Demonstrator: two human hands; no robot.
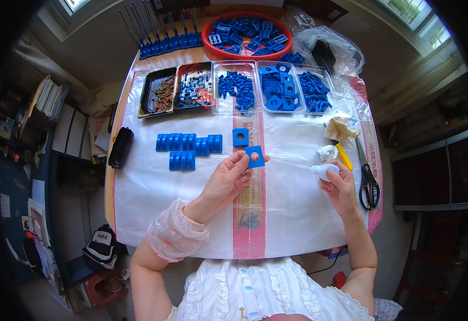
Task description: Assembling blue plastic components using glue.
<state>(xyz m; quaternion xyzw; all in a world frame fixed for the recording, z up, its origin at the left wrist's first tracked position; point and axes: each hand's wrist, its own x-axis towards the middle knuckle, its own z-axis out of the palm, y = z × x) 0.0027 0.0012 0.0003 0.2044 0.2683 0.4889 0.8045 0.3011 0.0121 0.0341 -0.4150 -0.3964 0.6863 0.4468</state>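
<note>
My left hand (pixel 224 179) pinches a flat blue square plate (pixel 259 162) with a round hole, held above the middle of the table. Just beyond it, a similar blue plate (pixel 236 132) lies on the covering. In my right hand (pixel 342 188) is a small pale squeeze bottle (pixel 325 170), gripped between thumb and fingers. Its thin nozzle points left, toward the plate but apart from it. To the left of my left hand, several blue ridged blocks (pixel 175 142) sit close together in rows.
Along the back stand trays of screws (pixel 163 92), small nuts (pixel 194 88), blue pointed pieces (pixel 236 88) and blue plates (pixel 279 88). Behind them is a red basin (pixel 208 47) of blue parts. Black-handled scissors (pixel 369 187) and a yellow-handled tool (pixel 344 155) lie at right, a black case (pixel 120 147) at left.
</note>
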